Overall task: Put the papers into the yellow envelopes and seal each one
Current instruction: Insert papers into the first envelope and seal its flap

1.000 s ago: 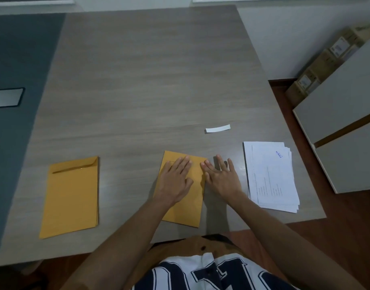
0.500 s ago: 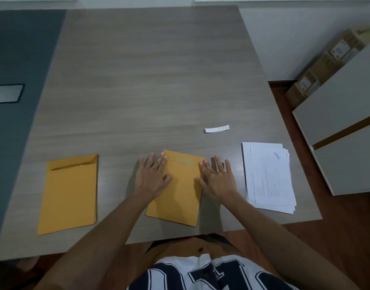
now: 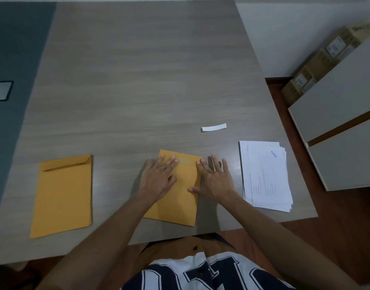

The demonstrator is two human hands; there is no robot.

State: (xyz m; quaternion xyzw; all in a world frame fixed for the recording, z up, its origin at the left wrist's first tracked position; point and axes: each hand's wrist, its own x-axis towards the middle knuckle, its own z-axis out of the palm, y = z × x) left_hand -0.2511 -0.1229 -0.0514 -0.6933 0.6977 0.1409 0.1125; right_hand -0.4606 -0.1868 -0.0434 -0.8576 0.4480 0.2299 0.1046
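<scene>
Both hands, the left hand [image 3: 159, 176] and right hand [image 3: 215, 181], lie with fingers spread wide, pressing the flat yellow paper envelope [image 3: 180, 197] near the table's [image 3: 138, 80] front edge; sealing looks underway, next another sheet.

Dim, flat light; soft shadows under hands; wide-angle bending at edges.

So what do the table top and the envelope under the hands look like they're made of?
Table top: probably wood-look laminate, matte; grey grain streaks run across it. Envelope: seemingly stiff yellow-brown paper, matte, lying flat with crisp edges.
</scene>
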